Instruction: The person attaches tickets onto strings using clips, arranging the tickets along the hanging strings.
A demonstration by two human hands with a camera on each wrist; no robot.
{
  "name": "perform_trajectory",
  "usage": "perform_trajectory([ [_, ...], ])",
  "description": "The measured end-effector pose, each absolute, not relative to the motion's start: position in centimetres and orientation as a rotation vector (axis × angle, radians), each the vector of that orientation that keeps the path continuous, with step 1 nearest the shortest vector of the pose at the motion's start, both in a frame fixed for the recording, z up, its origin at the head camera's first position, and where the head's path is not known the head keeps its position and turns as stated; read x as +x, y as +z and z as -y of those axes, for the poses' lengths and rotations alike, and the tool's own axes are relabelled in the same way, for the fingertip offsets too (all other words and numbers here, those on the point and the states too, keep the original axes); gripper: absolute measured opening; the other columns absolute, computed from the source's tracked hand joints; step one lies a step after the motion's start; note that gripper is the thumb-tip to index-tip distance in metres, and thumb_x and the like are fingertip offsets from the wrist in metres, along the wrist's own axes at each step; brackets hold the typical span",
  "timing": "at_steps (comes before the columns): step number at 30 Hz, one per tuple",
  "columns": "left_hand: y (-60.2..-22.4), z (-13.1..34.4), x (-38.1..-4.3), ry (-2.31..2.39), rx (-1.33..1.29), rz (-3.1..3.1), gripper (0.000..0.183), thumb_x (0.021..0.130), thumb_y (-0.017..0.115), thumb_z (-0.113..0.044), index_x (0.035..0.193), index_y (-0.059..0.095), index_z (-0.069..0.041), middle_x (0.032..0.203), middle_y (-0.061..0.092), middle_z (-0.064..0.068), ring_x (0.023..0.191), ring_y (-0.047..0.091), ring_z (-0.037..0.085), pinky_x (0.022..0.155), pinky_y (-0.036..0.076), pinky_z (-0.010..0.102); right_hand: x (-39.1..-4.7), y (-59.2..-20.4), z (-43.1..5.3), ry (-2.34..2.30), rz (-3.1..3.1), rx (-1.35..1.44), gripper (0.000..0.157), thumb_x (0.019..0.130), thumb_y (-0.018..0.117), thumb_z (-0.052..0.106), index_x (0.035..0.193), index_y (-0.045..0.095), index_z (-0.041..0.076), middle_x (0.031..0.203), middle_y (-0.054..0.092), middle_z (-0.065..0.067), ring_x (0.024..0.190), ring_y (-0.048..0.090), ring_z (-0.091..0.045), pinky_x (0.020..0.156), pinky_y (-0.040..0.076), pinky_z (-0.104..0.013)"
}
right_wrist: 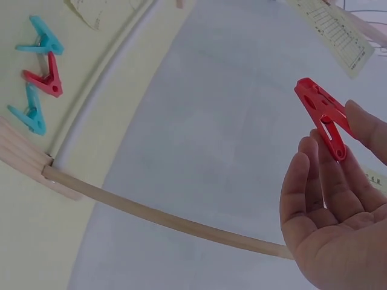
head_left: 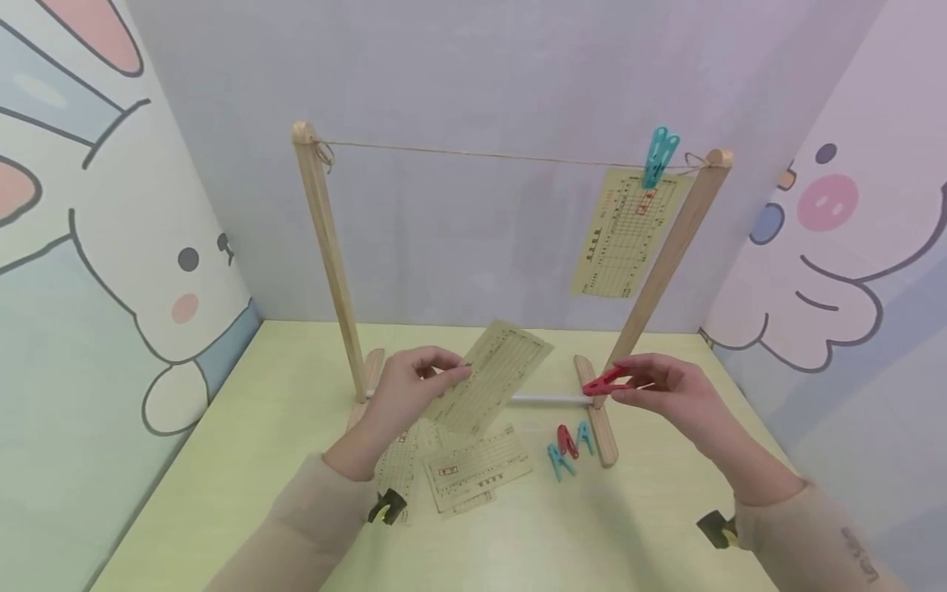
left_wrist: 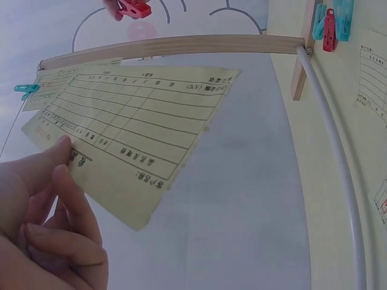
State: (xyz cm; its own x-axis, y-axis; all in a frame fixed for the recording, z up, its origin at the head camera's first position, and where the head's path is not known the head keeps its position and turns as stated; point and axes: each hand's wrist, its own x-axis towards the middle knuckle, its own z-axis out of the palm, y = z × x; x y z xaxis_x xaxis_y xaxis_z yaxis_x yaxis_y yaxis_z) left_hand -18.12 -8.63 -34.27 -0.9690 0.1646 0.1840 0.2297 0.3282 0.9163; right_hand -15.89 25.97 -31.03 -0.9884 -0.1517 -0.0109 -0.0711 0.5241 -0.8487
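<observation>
My left hand (head_left: pixel 414 386) pinches the edge of a yellowish printed paper form (head_left: pixel 491 374) between thumb and fingers, holding it tilted above the table. In the left wrist view the form (left_wrist: pixel 133 121) shows ruled lines and printed characters. My right hand (head_left: pixel 676 395) pinches a red clothespin (head_left: pixel 608 383) by its handle ends; the right wrist view shows the red clothespin (right_wrist: pixel 320 115) between thumb and fingertips. A similar form (head_left: pixel 629 238) hangs at the right end of a string line (head_left: pixel 473 153), held by blue clothespins (head_left: pixel 660 156).
The string runs between two wooden posts (head_left: pixel 325 263), joined low by a white rod (head_left: pixel 551 400). Several paper forms (head_left: pixel 481 466) lie overlapping on the yellow table (head_left: pixel 229 477). Two blue clothespins (head_left: pixel 560 462) and a red clothespin (head_left: pixel 567 441) lie near the right foot (head_left: pixel 602 432).
</observation>
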Motion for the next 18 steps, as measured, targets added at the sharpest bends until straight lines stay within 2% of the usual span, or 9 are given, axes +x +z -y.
perform_trajectory([
  [5, -33.0, 8.3, -18.5, -1.745, -0.378, 2.518, 0.017, 0.087, 0.076, -0.026, 0.097, 0.075, -0.012, 0.084, 0.071, 0.001, 0.067, 0.053, 0.013, 0.056, 0.041, 0.019, -16.3, -29.6, -25.9, -1.439, -2.688, -0.219, 0.050, 0.089, 0.075, 0.021, 0.131, 0.059, -0.001, 0.100, 0.069, 0.011, 0.088, 0.066, -0.004, 0.079, 0.056, -0.018],
  [12, -31.3, 7.5, -19.2, -1.726, -0.494, 2.471, 0.016, 0.088, 0.076, -0.024, 0.097, 0.076, -0.012, 0.087, 0.073, 0.003, 0.068, 0.055, 0.015, 0.057, 0.043, 0.019, -16.7, -27.3, -25.6, -1.379, -2.743, -0.364, 0.046, 0.090, 0.074, 0.015, 0.130, 0.059, -0.003, 0.100, 0.070, 0.005, 0.085, 0.067, -0.006, 0.076, 0.057, -0.020],
  [18, -30.4, 6.9, -19.9, -1.717, -0.556, 2.451, 0.014, 0.088, 0.076, -0.023, 0.097, 0.076, -0.012, 0.088, 0.074, 0.003, 0.068, 0.055, 0.015, 0.056, 0.042, 0.020, -16.7, -25.8, -25.4, -1.327, -2.771, -0.382, 0.045, 0.090, 0.073, 0.014, 0.130, 0.059, -0.001, 0.099, 0.069, 0.004, 0.084, 0.067, -0.007, 0.075, 0.057, -0.020],
])
